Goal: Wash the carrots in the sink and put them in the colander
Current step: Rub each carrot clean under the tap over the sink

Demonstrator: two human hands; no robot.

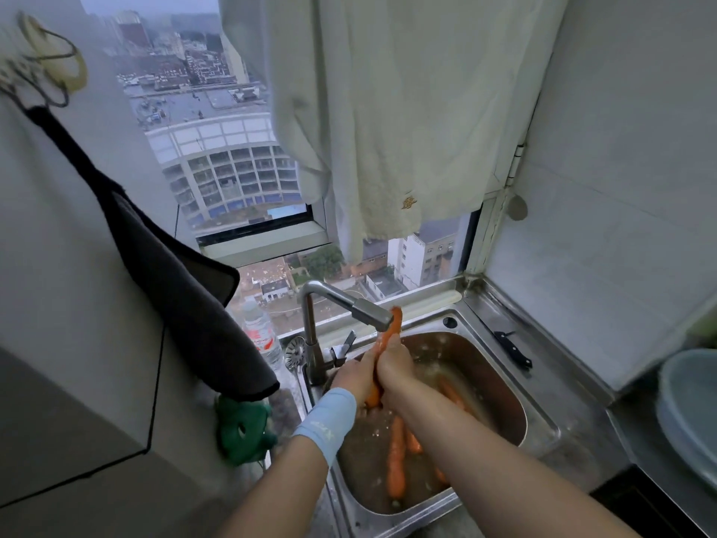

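Carrot [390, 332] is up out of the water over the back-left of the sink [543, 421], held near upright btwn both hands. The left hand [355, 376] wraps its lower half w/ fingers curled round it, and the right hand [395, 368] grips it just above, so only the top part & the bottom end show. Its tip sits right by the faucet head [368, 310]; touching or not, can't tell. The left wrist wears a pale blue wristband [329, 421]. Under the hands, inside the sink, more carrots [396, 460] lie in murky water, w/ one carrot [452, 394] nearer the sink's right wall. On the sink's right ledge lies a black-handled knife [512, 349]. Further right of the sink is a pale round basin [686, 405], partly out of frame. Left of the sink are a water bottle [262, 335], a dark cloth [186, 297] hanging off the wall & a green item [242, 429] below it. Above the sink a white towel [388, 110] hangs across the window.
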